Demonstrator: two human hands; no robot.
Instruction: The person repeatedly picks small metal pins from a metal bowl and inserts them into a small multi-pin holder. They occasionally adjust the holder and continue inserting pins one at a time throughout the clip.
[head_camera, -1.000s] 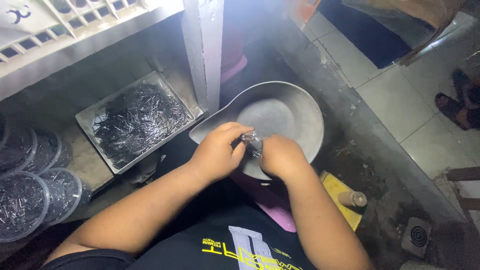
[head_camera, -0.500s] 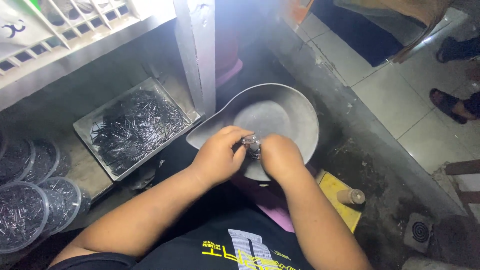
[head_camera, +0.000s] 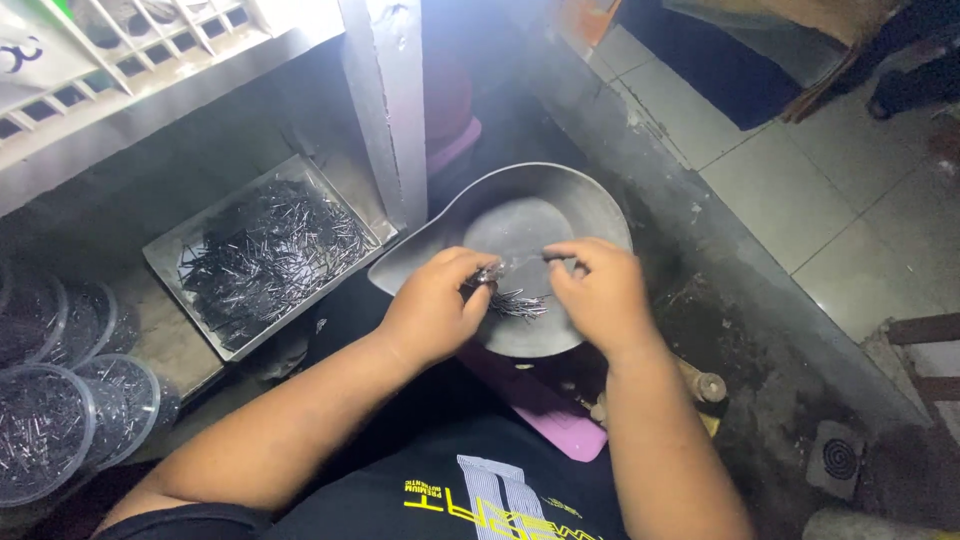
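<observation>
Holding a small bundle of thin metal pins (head_camera: 512, 300) over a grey metal pan (head_camera: 520, 215), I am pinching one end of it in my left hand (head_camera: 432, 312), whose grip is closed around the pins so that they are fanning out to the right. My right hand (head_camera: 600, 295) is hovering just beside the loose ends, its thumb and forefinger drawn together near the tips; whether they are actually catching a pin, I cannot tell. The pan is sitting in front of me, above my lap, with its spout-shaped side pointing toward a white post (head_camera: 385, 110). Left of the post, a square metal tray (head_camera: 165, 255) is lying on the dark desk (head_camera: 170, 345) and is holding a loose heap of the same dark pins. Further left, at the edge of the view, several round clear plastic tubs (head_camera: 45, 430) are standing close together, each holding pins as well. A pink flat piece (head_camera: 540, 410) is showing under my right forearm, and grey floor tiles (head_camera: 820, 200) are stretching away to the right.
</observation>
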